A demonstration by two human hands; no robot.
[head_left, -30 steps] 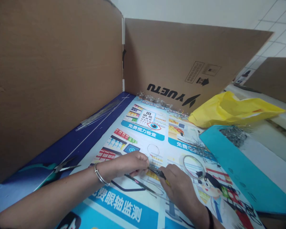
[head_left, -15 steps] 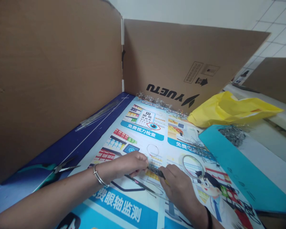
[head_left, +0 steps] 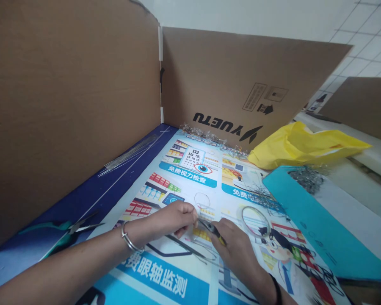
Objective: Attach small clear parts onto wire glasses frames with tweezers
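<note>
A tall brown cardboard wall stands on the left. Near its foot, on the blue part of the table, lies a tool with green handles, and its pointy blades are spread wide. A bunch of thin straight wires lies farther back, beside the wall.

Next comes the left hand, with a silver bangle on its wrist. Its fingers are bent and pinched together (what is between the tips is too small to tell). Just past them, a thin wire ring lies on the picture sheet.

The pliers are in the middle, over the sheet, between the two hands. Their tip is right by the left fingertips, but I cannot tell if it touches them. The right hand has its fingers wrapped tight around the pliers' handles. It wears a dark band on its wrist.

Behind the hands, bits of wire lie along the foot of the back cardboard. To the right of the right hand is a round coil. Farther right are a crumpled yellow bag, a pile of gray bits and a blue-green board that the pile sits beside or on.
</note>
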